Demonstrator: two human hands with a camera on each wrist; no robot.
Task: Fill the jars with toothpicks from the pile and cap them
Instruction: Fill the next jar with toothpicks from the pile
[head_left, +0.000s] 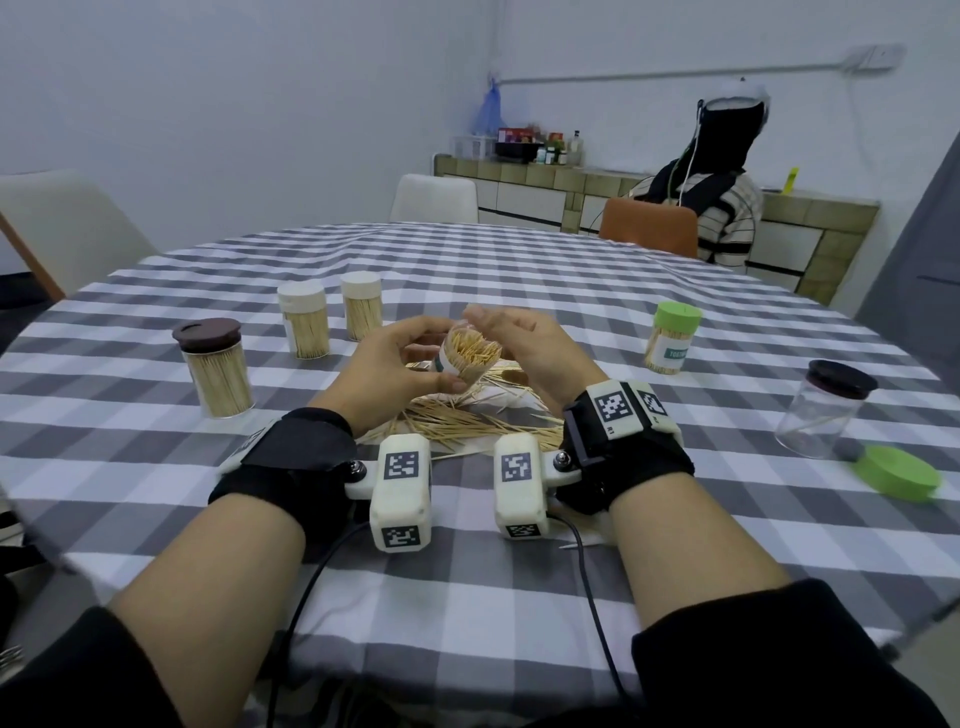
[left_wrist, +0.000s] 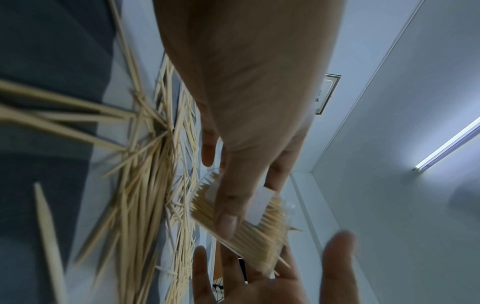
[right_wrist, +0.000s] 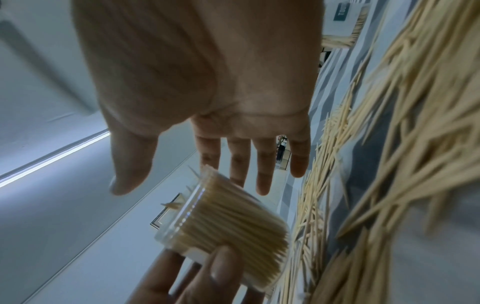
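My left hand (head_left: 400, 358) grips a clear uncapped jar (head_left: 470, 358) packed with toothpicks, tilted with its mouth toward me, above the loose toothpick pile (head_left: 467, 421) on the checked tablecloth. In the left wrist view my thumb lies across the jar (left_wrist: 249, 222) and its white label. My right hand (head_left: 530, 343) hovers open beside the jar's mouth, holding nothing. The right wrist view shows its straight fingers (right_wrist: 262, 170) just behind the jar (right_wrist: 228, 222), with a few picks sticking out past the rim. The pile (right_wrist: 389, 144) spreads below.
To the left stand a brown-lidded full jar (head_left: 213, 369) and two white-capped full jars (head_left: 304, 322) (head_left: 361, 306). On the right are a green-capped jar (head_left: 672, 338), a nearly empty dark-lidded jar (head_left: 821, 410) and a loose green lid (head_left: 896, 473). Another person (head_left: 722, 197) sits beyond the table.
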